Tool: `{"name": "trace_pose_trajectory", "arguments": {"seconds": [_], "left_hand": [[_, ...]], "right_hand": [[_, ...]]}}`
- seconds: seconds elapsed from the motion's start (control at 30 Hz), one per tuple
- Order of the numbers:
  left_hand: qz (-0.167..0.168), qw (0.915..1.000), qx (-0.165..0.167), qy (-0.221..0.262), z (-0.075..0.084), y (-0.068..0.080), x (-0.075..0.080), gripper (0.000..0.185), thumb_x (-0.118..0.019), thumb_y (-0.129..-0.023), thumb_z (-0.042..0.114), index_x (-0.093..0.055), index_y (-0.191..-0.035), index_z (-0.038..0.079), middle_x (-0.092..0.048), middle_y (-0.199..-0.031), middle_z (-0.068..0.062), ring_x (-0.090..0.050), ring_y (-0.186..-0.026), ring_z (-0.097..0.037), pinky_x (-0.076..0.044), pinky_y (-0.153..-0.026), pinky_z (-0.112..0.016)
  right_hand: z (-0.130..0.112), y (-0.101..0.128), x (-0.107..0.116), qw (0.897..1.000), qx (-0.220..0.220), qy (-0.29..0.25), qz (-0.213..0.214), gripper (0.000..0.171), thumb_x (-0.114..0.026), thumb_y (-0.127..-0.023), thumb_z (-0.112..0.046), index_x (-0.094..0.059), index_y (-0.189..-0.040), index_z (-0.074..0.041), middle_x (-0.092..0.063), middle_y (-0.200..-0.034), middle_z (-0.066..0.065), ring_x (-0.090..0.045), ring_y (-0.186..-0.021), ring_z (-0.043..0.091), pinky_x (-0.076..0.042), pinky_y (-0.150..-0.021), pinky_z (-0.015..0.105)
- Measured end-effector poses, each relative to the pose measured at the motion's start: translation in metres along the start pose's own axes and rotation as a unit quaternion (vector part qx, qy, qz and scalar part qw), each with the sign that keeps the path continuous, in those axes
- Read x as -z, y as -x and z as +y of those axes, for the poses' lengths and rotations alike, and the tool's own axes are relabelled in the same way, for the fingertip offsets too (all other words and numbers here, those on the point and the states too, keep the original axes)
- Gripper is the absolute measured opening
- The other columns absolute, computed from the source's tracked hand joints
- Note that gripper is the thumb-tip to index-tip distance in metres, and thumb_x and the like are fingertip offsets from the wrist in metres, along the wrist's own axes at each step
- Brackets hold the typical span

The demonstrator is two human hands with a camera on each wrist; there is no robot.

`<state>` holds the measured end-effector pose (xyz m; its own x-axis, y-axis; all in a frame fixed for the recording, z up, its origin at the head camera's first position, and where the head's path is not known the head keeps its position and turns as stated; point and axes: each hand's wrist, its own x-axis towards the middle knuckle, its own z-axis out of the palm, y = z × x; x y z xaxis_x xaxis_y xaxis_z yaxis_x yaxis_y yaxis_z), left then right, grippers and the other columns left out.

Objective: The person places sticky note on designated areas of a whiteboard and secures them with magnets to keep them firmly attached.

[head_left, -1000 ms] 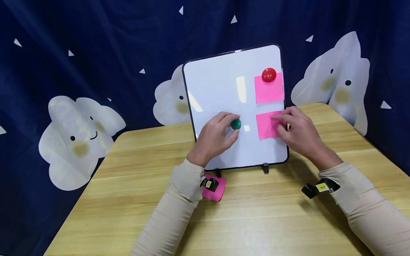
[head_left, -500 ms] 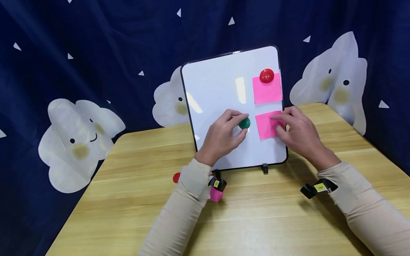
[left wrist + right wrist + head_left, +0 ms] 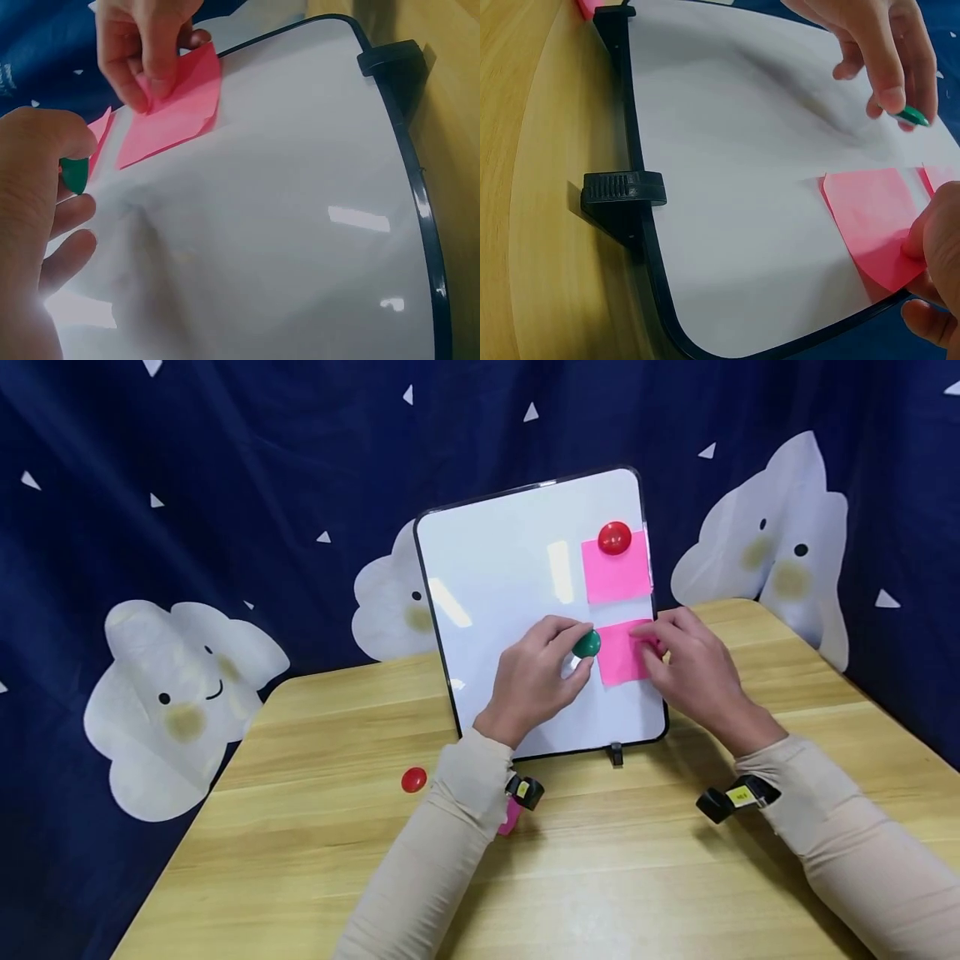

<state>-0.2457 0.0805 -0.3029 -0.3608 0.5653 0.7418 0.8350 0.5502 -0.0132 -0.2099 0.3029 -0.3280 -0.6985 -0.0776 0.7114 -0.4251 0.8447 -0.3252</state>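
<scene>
Pinching the green magnet [image 3: 587, 644] in my left hand [image 3: 534, 681], my right hand [image 3: 693, 672] presses the lower pink note [image 3: 622, 653] flat (so it can't slip) against the whiteboard [image 3: 510, 568].

You get bright, even light from overhead, and the head view is sharp. The whiteboard [image 3: 517, 585] throws back pale streaks of glare near its middle and toward its left edge; in the left wrist view two small bright patches sit near its right rim. Below the whiteboard, soft shadows lie on the desk [image 3: 300, 827] beside your sleeves. In the left wrist view your left hand [image 3: 30, 225] is close, blurred and washed out at the bottom. Both wrist views bend the whiteboard's rim into curves.
</scene>
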Motion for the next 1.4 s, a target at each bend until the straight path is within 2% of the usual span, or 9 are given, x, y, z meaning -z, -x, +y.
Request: {"name": "trace_pose_trajectory", "arguments": {"seconds": [0.27, 0.6, 0.77, 1.0, 1.27, 1.4], "left_hand": [[-0.007, 0.9996, -0.009, -0.026, 0.003, -0.008, -0.010, 0.036, -0.072, -0.092, 0.025, -0.070, -0.124, 0.009, -0.065, -0.115, -0.004, -0.064, -0.101, -0.011, -0.052, -0.085, -0.019], [-0.009, 0.9992, -0.009, -0.039, 0.008, -0.021, -0.017, 0.034, -0.069, -0.093, 0.022, -0.069, -0.124, 0.008, -0.064, -0.116, -0.005, -0.061, -0.107, -0.015, -0.051, -0.089, -0.021], [-0.028, 0.9983, -0.009, -0.049, 0.012, -0.028, -0.019, 0.036, -0.070, -0.091, 0.022, -0.069, -0.125, 0.008, -0.064, -0.117, -0.005, -0.059, -0.107, -0.017, -0.050, -0.089, -0.021], [-0.060, 0.9942, -0.014, -0.088, 0.015, -0.032, -0.022, 0.039, -0.072, -0.091, 0.026, -0.070, -0.125, 0.008, -0.066, -0.120, -0.005, -0.058, -0.107, -0.018, -0.045, -0.093, -0.019], [-0.046, 0.9929, -0.030, -0.105, 0.017, -0.036, -0.032, 0.035, -0.070, -0.093, 0.025, -0.071, -0.123, 0.008, -0.066, -0.117, -0.006, -0.059, -0.106, -0.020, -0.048, -0.087, -0.028], [-0.043, 0.9904, -0.030, -0.128, 0.019, -0.039, -0.036, 0.034, -0.068, -0.093, 0.027, -0.071, -0.123, 0.010, -0.065, -0.118, -0.005, -0.059, -0.108, -0.020, -0.046, -0.089, -0.031]], "right_hand": [[0.001, -0.001, -0.001, 1.000, -0.013, -0.001, 0.002, 0.027, -0.073, -0.087, 0.001, -0.071, -0.114, 0.002, -0.056, -0.101, 0.013, -0.059, -0.081, 0.025, -0.053, -0.065, 0.041], [0.008, -0.001, 0.004, 1.000, 0.008, 0.001, 0.019, 0.026, -0.074, -0.085, 0.001, -0.073, -0.111, 0.002, -0.057, -0.098, 0.014, -0.060, -0.078, 0.026, -0.050, -0.062, 0.041], [0.010, 0.000, 0.003, 1.000, -0.002, -0.001, 0.017, 0.025, -0.074, -0.085, 0.001, -0.073, -0.111, 0.001, -0.056, -0.095, 0.013, -0.058, -0.077, 0.026, -0.049, -0.060, 0.039], [0.009, 0.002, -0.003, 1.000, 0.002, -0.007, 0.022, 0.023, -0.074, -0.086, -0.001, -0.073, -0.110, 0.000, -0.055, -0.094, 0.013, -0.056, -0.075, 0.024, -0.047, -0.059, 0.037], [0.010, 0.003, -0.004, 1.000, 0.005, -0.005, 0.031, 0.027, -0.074, -0.086, -0.001, -0.073, -0.113, 0.000, -0.054, -0.094, 0.014, -0.058, -0.073, 0.025, -0.049, -0.059, 0.038], [0.011, 0.003, -0.003, 0.999, 0.005, 0.000, 0.032, 0.028, -0.074, -0.086, -0.001, -0.072, -0.114, 0.000, -0.054, -0.095, 0.014, -0.059, -0.074, 0.025, -0.050, -0.059, 0.038]]}}
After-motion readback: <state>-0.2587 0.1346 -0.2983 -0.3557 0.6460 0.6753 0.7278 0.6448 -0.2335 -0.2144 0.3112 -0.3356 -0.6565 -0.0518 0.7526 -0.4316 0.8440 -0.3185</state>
